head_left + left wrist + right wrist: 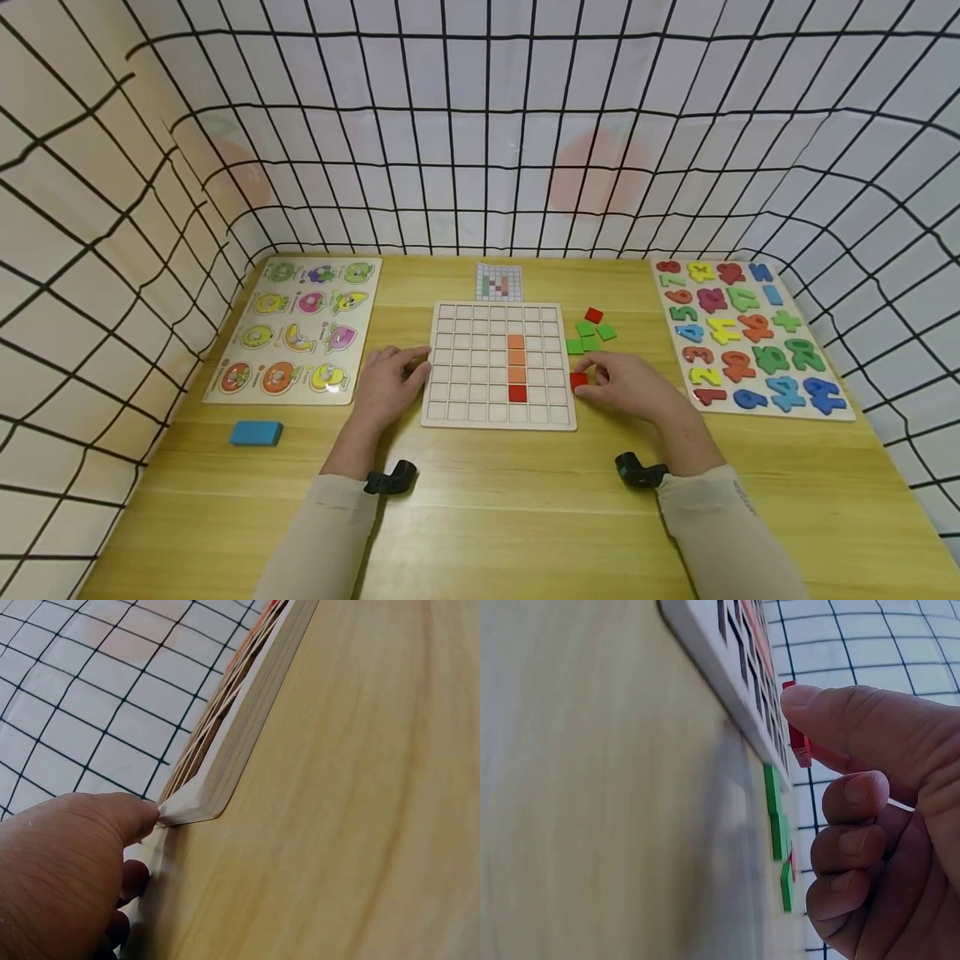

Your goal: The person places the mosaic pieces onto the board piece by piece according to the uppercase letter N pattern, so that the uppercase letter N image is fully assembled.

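A red tile (578, 381) sat in the narrow grip of the right hand (628, 386), just right of the grid board (481, 359) toward the far edge of the worktop (487, 517); the left hand (390, 383), fingers relaxed, touched the board's left side.

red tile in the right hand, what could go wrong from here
The red tile sits in a thumb-and-finger pinch of the right hand, so it might slip and drop.
The loose green tiles lie close by that hand, which could knock them.
The left hand touches the edge of the grid board; a push there might shift the board just as the tile is being placed.
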`<state>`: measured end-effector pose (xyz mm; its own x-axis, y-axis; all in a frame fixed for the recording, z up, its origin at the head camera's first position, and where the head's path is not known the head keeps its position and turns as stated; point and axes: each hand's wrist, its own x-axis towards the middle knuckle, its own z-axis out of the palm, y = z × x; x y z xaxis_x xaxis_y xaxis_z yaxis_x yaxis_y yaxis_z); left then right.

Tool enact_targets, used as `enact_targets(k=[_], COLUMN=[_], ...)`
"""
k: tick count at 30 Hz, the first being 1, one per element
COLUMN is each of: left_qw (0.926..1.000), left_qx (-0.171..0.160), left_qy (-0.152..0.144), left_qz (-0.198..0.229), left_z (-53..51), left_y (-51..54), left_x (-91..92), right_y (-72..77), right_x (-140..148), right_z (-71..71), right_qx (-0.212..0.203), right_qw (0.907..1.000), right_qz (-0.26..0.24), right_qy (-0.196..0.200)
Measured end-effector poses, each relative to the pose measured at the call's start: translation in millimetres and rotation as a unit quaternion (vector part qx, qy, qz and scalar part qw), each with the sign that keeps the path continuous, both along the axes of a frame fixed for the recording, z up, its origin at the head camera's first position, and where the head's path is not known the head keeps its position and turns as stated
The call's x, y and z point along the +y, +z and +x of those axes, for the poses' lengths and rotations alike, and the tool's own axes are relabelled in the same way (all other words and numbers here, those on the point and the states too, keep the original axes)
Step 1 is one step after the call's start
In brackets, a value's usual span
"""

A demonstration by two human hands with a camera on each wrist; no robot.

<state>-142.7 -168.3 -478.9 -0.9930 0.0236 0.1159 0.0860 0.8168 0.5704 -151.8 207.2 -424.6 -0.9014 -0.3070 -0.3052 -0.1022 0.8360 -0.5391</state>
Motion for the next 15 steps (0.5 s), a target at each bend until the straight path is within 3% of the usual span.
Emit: enact_targets(k=[15], left_qw=[1.0], left_qx=[0.001], left_qy=[-0.002], left_qz=[0.003], left_z=[0.7], left_y=[1.8], left_x=[0.1], right_y=[1.7], right_x=[-43], right_z=[0.7], right_qx=[0.009], right_qw=[0.9987], right_qz=[-0.024], right_qy=[0.044])
